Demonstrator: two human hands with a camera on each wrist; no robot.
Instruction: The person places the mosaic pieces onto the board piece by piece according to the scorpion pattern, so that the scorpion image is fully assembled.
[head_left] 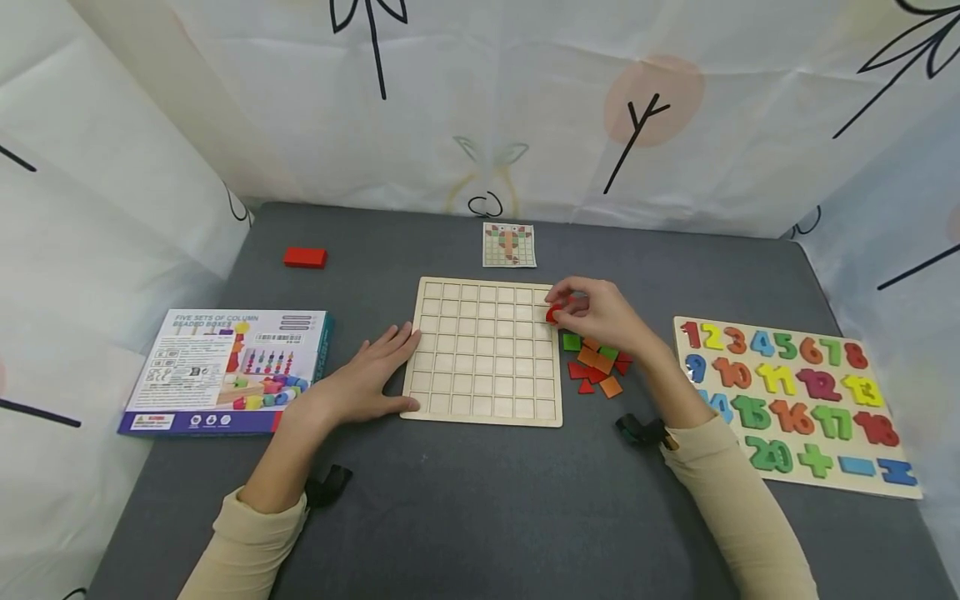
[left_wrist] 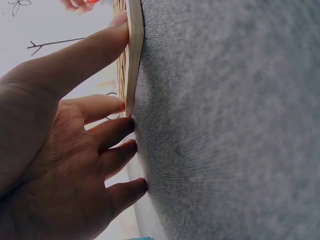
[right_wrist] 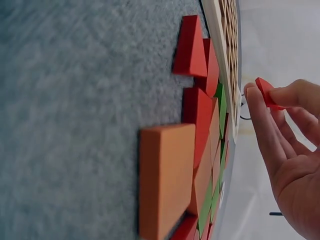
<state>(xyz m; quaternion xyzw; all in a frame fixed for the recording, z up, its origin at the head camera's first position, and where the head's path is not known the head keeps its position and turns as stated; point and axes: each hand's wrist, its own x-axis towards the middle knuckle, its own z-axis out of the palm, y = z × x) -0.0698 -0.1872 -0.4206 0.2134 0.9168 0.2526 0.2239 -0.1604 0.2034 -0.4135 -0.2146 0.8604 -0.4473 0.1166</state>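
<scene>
A wooden grid board (head_left: 487,350) lies flat on the dark grey table, its squares bare. My left hand (head_left: 371,375) rests at its left side, fingers straight and spread; in the left wrist view the thumb (left_wrist: 95,52) touches the board's edge (left_wrist: 134,55). Over the board's upper right corner, my right hand (head_left: 600,315) pinches a small red piece (right_wrist: 269,93) between thumb and fingers. Below that hand, beside the board's right edge, lies a loose pile of red, green and orange pieces (head_left: 596,360), mostly squares and triangles.
A pattern card (head_left: 509,245) lies behind the board. At the back left is a red block (head_left: 305,257). A boxed toy set (head_left: 225,371) lies left of my left hand, and a wooden number board (head_left: 798,404) lies to the right, partly behind my right forearm.
</scene>
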